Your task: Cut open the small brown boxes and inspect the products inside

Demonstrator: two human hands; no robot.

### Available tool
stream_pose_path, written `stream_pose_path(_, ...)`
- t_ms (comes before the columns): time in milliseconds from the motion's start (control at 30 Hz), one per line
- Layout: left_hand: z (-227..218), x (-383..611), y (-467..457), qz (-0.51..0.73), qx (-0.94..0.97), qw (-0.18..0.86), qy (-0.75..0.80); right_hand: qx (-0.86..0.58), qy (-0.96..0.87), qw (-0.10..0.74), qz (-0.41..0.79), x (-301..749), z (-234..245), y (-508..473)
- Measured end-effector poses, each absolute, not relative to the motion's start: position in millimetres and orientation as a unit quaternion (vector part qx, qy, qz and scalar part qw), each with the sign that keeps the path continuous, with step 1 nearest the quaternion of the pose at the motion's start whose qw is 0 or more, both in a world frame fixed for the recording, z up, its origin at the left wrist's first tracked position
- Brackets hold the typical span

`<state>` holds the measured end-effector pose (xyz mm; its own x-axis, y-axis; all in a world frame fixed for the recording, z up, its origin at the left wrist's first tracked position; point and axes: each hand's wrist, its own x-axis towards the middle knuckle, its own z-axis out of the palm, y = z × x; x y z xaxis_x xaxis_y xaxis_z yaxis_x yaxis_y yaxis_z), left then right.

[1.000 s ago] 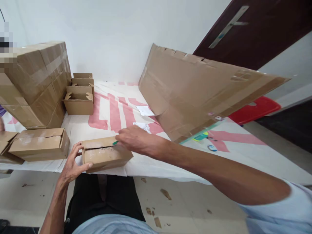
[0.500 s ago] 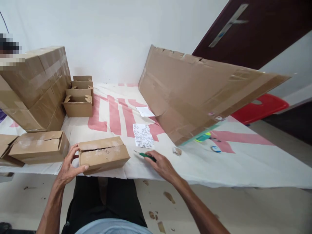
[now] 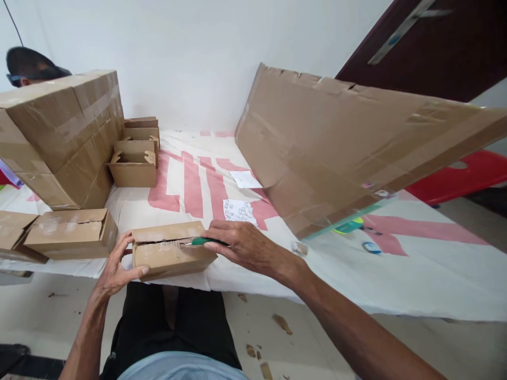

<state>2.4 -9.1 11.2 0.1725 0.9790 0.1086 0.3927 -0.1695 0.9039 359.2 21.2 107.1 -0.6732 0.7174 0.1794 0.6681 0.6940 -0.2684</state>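
Observation:
A small brown cardboard box [image 3: 170, 252] lies at the near edge of the table, its top seam split open. My left hand [image 3: 116, 266] grips its left end, thumb on the front and fingers on top. My right hand [image 3: 243, 244] pinches a green-handled cutter [image 3: 204, 241], whose tip rests on the box's top seam at the right end.
Two more small boxes [image 3: 69, 232] lie to the left. A big taped carton [image 3: 63, 132] and several open small boxes [image 3: 134, 166] stand behind. A large flat cardboard sheet [image 3: 348, 142] leans at the right. A sticker sheet [image 3: 240, 210] lies mid-table. Another person's head shows at the far left.
My right hand went to the table right of the box with the cutter half a second ago, and has now come back with its tip at the box's seam.

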Motion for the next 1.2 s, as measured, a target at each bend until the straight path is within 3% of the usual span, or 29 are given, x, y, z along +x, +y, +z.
stream_pose_path(233, 11, 2, -8, 0.374, 0.676, 0.375, 0.512, -0.394, -0.918, -0.012, 0.033, 322, 129, 40)
stream_pose_path(400, 10, 2, -7, 0.374, 0.671, 0.373, 0.520, -0.417, -0.907, -0.043, 0.046, 331, 140, 46)
stream_pose_path(567, 9, 3, -9, 0.383, 0.671, 0.370, 0.515, -0.482, -0.863, 0.098, 0.114, 412, 111, 44)
stream_pose_path(667, 8, 3, -9, 0.391, 0.671, 0.364, 0.515, -0.551, -0.794, 0.211, 0.144, 445, 54, 29)
stream_pose_path(800, 7, 1, -7, 0.384, 0.676, 0.368, 0.510, -0.590, -0.726, 0.288, 0.203, 440, -35, 4)
stream_pose_path(867, 7, 1, -7, 0.380, 0.677, 0.374, 0.508, -0.604, -0.696, 0.328, 0.210, 428, -56, -1)
stream_pose_path(1033, 3, -1, -8, 0.381, 0.669, 0.381, 0.512, -0.556, -0.705, 0.392, 0.201, 405, -7, 6)
stream_pose_path(1200, -4, -3, -8, 0.381, 0.669, 0.381, 0.512, -0.430, -0.820, 0.292, 0.239, 380, 67, 13)
